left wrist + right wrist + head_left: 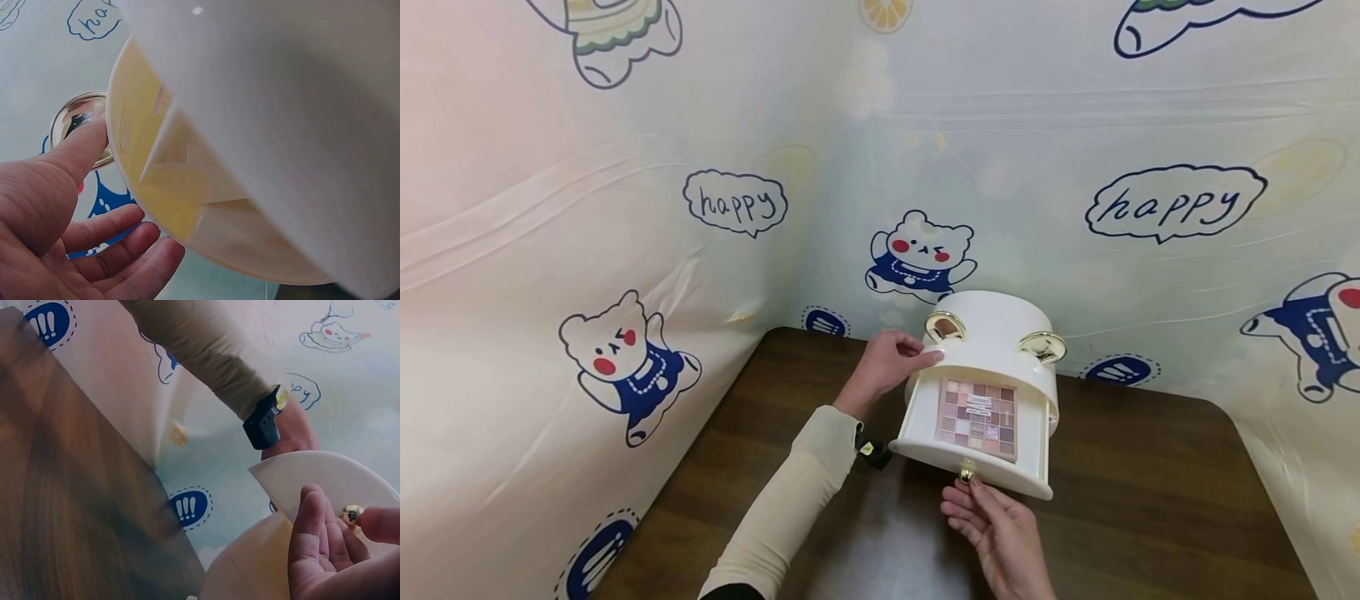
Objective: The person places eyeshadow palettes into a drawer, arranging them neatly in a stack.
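Observation:
A white round-fronted storage box [996, 321] stands on the table, its drawer [917, 421] pulled out. Inside the drawer lies a pink eyeshadow palette [977, 417] with many small colour squares. At the drawer front, my right hand [1000, 533] pinches the small gold knob [966, 476] between thumb and finger; the right wrist view shows this knob [352, 514] close by the thumb. My left hand [883, 367] rests against the box's left side with thumb extended. In the left wrist view, its fingers [106, 225] are loosely spread beside the rim.
Two gold-rimmed round pieces [945, 326] stick out from the box's upper front. The brown wooden table [1150, 483] meets a printed cloth backdrop [1015, 150] behind and at the left. A black wrist device [262, 428] sits on the left wrist.

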`<state>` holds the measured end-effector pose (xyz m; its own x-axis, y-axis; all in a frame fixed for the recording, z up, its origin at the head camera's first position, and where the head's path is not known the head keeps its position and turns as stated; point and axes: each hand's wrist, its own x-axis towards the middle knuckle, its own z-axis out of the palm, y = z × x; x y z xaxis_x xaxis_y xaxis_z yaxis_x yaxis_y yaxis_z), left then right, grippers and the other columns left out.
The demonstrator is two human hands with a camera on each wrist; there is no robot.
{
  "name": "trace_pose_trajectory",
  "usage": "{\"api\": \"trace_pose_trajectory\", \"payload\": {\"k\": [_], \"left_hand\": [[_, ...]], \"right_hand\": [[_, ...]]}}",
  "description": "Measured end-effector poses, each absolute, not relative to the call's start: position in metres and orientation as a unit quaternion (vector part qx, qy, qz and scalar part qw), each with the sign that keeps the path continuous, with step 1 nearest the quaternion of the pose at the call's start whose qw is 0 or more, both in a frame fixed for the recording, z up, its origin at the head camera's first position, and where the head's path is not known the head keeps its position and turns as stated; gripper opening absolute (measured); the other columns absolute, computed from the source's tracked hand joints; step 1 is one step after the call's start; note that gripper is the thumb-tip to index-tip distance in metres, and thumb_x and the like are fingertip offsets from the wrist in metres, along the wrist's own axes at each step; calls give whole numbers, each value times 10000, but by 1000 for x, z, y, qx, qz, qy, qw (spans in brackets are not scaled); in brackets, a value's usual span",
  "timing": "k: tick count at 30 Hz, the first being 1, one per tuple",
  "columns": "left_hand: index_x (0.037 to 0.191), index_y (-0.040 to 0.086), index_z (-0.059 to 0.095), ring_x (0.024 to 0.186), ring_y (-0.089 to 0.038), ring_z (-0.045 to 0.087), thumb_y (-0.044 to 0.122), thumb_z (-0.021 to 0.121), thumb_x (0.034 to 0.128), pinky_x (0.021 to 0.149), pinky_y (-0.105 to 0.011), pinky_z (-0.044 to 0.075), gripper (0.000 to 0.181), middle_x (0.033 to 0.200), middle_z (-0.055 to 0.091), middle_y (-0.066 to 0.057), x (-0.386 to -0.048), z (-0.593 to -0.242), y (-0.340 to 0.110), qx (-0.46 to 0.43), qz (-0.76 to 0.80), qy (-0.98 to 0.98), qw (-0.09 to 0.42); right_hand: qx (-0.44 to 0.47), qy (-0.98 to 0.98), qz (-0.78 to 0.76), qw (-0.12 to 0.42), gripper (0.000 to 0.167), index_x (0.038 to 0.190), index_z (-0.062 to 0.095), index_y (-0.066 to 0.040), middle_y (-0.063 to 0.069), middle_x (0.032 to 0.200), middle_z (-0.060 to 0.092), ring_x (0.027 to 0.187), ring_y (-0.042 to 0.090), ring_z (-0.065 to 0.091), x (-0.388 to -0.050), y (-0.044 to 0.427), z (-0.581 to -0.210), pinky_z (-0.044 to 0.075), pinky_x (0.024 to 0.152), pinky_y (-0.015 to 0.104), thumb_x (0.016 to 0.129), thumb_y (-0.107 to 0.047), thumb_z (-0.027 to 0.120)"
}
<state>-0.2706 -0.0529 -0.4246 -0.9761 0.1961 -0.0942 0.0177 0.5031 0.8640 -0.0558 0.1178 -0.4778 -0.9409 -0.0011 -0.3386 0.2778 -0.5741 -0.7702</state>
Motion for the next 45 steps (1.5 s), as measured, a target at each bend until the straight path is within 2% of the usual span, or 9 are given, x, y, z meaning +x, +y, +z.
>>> {"api": "trace_pose_trajectory", "payload": {"k": [18, 27, 37, 45], "left_hand": [[1117, 90, 710, 883, -237, 628, 471, 823, 820, 767, -331, 576, 496, 1003, 664, -46, -270, -423, -53, 61, 495, 862, 91], [1106, 80, 710, 887, -243, 626, 471, 831, 810, 754, -334, 574, 506, 995, 664, -50, -271, -422, -53, 61, 495, 862, 90], [1105, 77, 705, 906, -241, 621, 476, 836, 803, 773, -347, 572, 517, 1003, 666, -50, -272, -422, -53, 60, 494, 863, 91], [1114, 80, 711, 912, -247, 613, 490, 831, 801, 776, -339, 569, 530, 1004, 666, -50, -274, -423, -54, 66, 496, 860, 100]], "right_hand": [[156, 432, -886, 64, 278, 1098, 682, 52, 153, 986, 738, 882, 214, 726, -61, 117, -471, 579, 769, 289, 1027, -206, 604], [139, 415, -897, 60, 241, 1052, 707, 18, 145, 979, 743, 883, 211, 729, -77, 121, -466, 577, 766, 278, 1035, -192, 592], [146, 416, -896, 49, 282, 1093, 668, 80, 156, 953, 742, 854, 215, 732, -99, 123, -466, 579, 744, 282, 1032, -186, 595], [150, 418, -895, 37, 245, 1050, 679, 42, 146, 933, 743, 843, 200, 732, -121, 130, -464, 577, 734, 276, 1037, -185, 587]]}}
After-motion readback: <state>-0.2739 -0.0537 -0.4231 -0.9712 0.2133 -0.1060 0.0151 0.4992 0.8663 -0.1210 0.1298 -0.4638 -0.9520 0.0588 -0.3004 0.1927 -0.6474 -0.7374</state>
